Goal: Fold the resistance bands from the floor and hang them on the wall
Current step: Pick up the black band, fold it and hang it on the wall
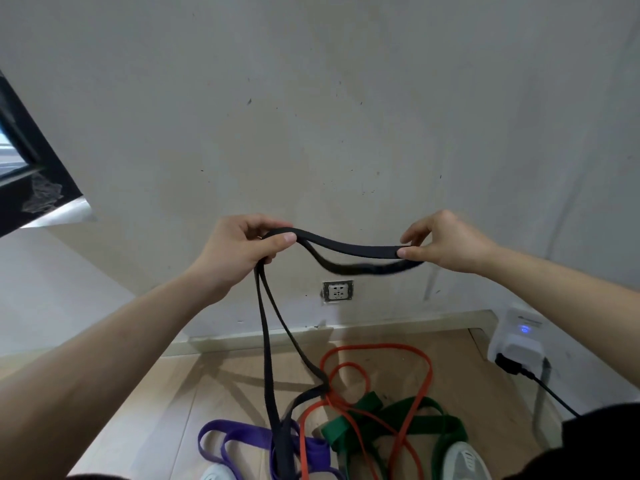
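Head view: I have the black band (349,249) up in front of the wall (311,98), a doubled length stretched between both hands. My left hand (239,251) at 9 o'clock is closed around one bend, and from it two strands drop to the floor (180,403). My right hand (446,242) at 3 o'clock pinches the other bend between thumb and fingertips.

I judge this the first fold, only begun (most of the band trails down). At 6 o'clock the red band (427,372), green band (446,422) and purple band (239,431) lie tangled on the floor, unfolded; the black strands touch them. No hook shows on the wall, and nothing hangs there yet.
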The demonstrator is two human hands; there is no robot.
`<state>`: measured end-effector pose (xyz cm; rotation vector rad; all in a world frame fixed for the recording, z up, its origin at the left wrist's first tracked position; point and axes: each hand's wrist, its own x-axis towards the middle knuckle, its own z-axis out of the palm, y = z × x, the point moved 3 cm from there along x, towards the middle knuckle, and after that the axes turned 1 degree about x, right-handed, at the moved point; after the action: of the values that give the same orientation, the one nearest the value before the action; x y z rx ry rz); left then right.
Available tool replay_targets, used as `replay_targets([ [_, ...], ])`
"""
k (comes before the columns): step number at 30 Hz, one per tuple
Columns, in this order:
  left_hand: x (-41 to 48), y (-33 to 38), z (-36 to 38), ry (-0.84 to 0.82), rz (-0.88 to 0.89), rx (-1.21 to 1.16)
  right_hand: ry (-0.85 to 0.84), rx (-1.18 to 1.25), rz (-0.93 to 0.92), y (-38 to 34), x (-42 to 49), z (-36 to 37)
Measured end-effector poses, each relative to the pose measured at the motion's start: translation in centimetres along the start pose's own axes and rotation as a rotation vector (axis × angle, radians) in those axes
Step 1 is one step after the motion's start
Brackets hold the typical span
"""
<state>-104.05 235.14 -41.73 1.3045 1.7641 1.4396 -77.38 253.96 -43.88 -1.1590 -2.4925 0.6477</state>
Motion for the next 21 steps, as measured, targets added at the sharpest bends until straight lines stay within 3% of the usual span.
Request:
replay_targets([
  [4, -0.2, 0.8, 0.8, -0.016, 0.012, -0.008, 0.059, 0.046, -0.042, -1.4, -0.2, -0.1],
  [13, -0.9, 0.9, 2.2, -0.112, -0.012, 0.011, -0.269, 0.368, -0.180, -6.5, -2.0, 2.5],
  [21, -1.3, 1.7, 2.8, -0.156, 0.061, -0.047, -0.287, 0.504, -0.282, -9.7, -2.6, 3.8],
])
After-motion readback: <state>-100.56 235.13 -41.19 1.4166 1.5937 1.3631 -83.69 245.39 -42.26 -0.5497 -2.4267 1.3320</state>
